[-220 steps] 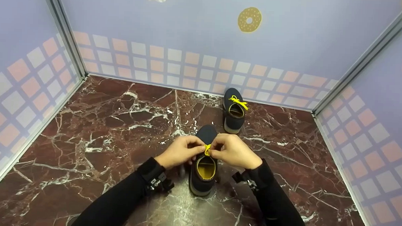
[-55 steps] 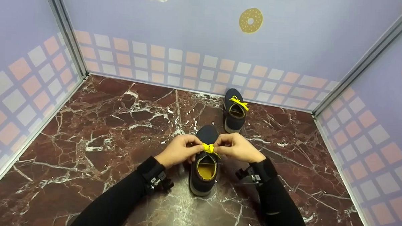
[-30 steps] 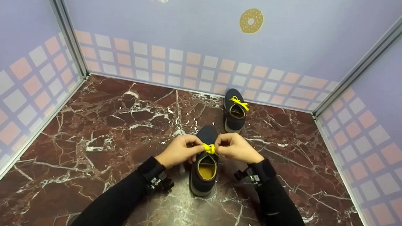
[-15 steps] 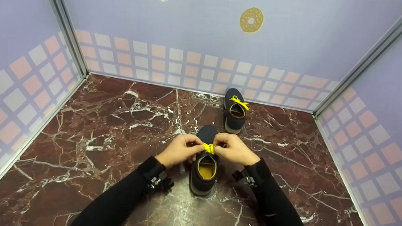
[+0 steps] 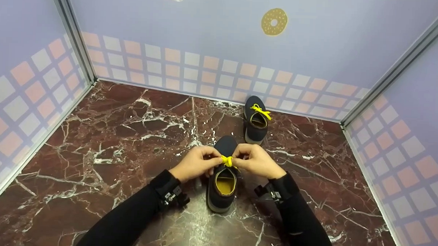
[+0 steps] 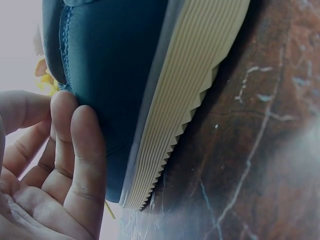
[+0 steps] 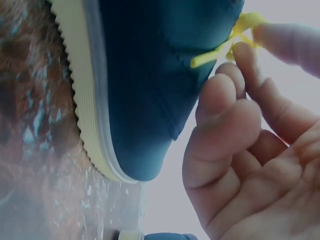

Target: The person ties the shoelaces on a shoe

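A dark shoe (image 5: 219, 204) with a yellow lining stands on the floor, toe pointing away from me. Its yellow shoelace (image 5: 227, 161) is gathered in a bow over the tongue. My left hand (image 5: 195, 164) pinches the bow's left side between thumb and index finger; my right hand (image 5: 258, 163) pinches the right side. In the left wrist view, other fingertips of the left hand (image 6: 60, 160) rest against the shoe's side. A loose lace end (image 7: 206, 59) hangs down the upper in the right wrist view, beside the right hand's curled fingers (image 7: 222, 130).
A matching shoe (image 5: 255, 133), its yellow lace (image 5: 260, 111) tied in a bow, stands farther back to the right, near the back wall (image 5: 193, 34). Side panels (image 5: 23, 87) enclose the reddish marbled floor (image 5: 138, 134).
Seven seconds ago the lace was bunched between both hands' fingertips; now it forms a wider bow. My right hand has shifted slightly right since then, with small back-and-forth movements. Both shoes stay put.
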Demonstrator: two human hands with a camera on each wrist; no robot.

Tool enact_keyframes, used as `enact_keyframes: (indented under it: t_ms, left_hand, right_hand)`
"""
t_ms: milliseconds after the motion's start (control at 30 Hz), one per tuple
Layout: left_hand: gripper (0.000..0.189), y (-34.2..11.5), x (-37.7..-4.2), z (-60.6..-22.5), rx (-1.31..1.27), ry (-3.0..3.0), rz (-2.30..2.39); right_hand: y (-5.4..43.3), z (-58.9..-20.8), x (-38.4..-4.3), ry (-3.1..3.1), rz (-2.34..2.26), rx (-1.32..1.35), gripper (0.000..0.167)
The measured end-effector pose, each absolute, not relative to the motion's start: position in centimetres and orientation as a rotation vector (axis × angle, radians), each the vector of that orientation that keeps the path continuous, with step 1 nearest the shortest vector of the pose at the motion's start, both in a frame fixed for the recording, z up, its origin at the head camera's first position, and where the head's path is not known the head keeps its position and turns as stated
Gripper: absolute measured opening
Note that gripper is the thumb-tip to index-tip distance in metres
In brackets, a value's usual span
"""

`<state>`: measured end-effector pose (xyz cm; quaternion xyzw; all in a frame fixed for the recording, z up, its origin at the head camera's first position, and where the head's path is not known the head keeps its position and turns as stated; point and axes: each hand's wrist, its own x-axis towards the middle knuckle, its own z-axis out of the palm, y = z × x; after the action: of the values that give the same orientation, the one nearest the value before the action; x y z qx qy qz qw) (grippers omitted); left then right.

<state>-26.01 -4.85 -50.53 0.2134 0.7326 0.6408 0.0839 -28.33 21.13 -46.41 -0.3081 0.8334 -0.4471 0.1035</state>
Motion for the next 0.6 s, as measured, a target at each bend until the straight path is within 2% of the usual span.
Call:
enact_keyframes:
  t_ms: [600]
  left_hand:
    - [0.016, -4.87, -25.97, -50.58, 0.620, 2.174, 1.921]
  right_hand:
    - [21.26, -46.38, -28.30, 2.464, -1.285, -0.801, 0.014]
